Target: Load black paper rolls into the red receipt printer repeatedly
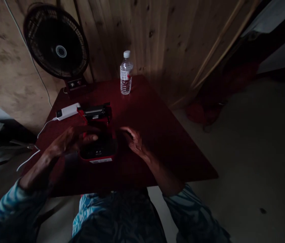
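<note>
Left hand: the left hand [65,142] is spread, palm down, its fingers [90,137] reaching over the far part of the red-and-black device [98,150]. They hold nothing that I can see; whether they touch it, I cannot tell in this dim light.
Right hand: the right hand [136,143] hangs just right of the device, its fingers [128,132] loosely curled, half open and empty, not touching it.
Device: it lies flat between the hands, near the middle of the worktop [162,148], with a black top and red rim. A black mechanism in a red frame [95,113] sits directly beyond it.
Nearby: a white power adapter [67,111] lies just left of that frame, its white cable [43,128] trailing off the near left edge.
Far side: a capped water bottle [126,72] stands upright near the far corner, and a black fan [56,42] stands at the far left, against a wood-panelled wall [144,33].
</note>
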`<action>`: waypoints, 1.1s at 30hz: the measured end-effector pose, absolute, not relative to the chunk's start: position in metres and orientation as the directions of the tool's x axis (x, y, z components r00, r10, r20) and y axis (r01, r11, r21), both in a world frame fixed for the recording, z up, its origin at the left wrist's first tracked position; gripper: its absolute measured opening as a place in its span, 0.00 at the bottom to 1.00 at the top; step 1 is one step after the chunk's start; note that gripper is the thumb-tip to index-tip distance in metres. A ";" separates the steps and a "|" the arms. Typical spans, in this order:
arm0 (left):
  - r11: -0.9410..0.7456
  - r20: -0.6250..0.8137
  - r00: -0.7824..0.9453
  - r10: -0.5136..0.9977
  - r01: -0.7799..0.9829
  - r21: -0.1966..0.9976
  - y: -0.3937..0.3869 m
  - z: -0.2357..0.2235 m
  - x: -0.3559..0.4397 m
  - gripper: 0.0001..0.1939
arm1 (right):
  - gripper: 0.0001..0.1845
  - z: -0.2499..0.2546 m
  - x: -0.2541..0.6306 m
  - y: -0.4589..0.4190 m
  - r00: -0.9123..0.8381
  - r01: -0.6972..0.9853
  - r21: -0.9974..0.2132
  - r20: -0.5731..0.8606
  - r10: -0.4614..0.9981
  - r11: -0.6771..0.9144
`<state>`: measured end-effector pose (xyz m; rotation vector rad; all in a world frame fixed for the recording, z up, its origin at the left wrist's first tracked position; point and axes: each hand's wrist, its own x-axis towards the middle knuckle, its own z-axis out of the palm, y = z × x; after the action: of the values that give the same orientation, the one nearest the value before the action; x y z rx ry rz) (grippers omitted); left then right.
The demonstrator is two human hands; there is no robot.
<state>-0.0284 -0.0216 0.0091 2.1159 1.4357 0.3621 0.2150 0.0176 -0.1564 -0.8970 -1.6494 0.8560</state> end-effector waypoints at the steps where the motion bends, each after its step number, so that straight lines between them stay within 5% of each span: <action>1: -0.273 -0.068 0.381 0.922 0.765 0.584 -0.031 0.009 -0.031 0.23 | 0.13 -0.157 0.215 0.018 -0.182 0.144 -0.877 0.432 0.883 0.459; 8: -0.506 0.221 0.458 0.861 0.724 0.470 -0.055 -0.022 -0.039 0.15 | 0.12 -0.150 0.215 0.017 -0.131 0.149 -0.915 0.357 0.925 0.374; 18: -0.713 0.394 0.618 0.680 0.683 0.158 -0.085 -0.027 -0.029 0.12 | 0.21 -0.124 0.205 0.037 -0.051 0.044 -0.957 0.286 0.957 0.288; 25: -0.745 0.402 0.645 0.650 0.645 0.169 -0.093 -0.035 -0.032 0.18 | 0.35 -0.084 0.179 0.072 -0.174 0.000 -0.982 0.185 0.967 0.188; 30: -0.737 0.420 0.626 0.657 0.651 0.181 -0.095 -0.040 -0.033 0.20 | 0.34 -0.082 0.182 0.038 -0.130 0.049 -0.950 0.301 0.945 0.309; 33: -0.747 0.452 0.622 0.639 0.643 0.171 -0.096 -0.044 -0.034 0.19 | 0.24 -0.092 0.184 0.012 -0.101 0.052 -0.941 0.329 0.939 0.335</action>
<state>-0.0336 -0.0959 -0.0443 2.8360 1.1206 0.7858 0.1841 0.0123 -0.0924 -0.9574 -1.4668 0.9835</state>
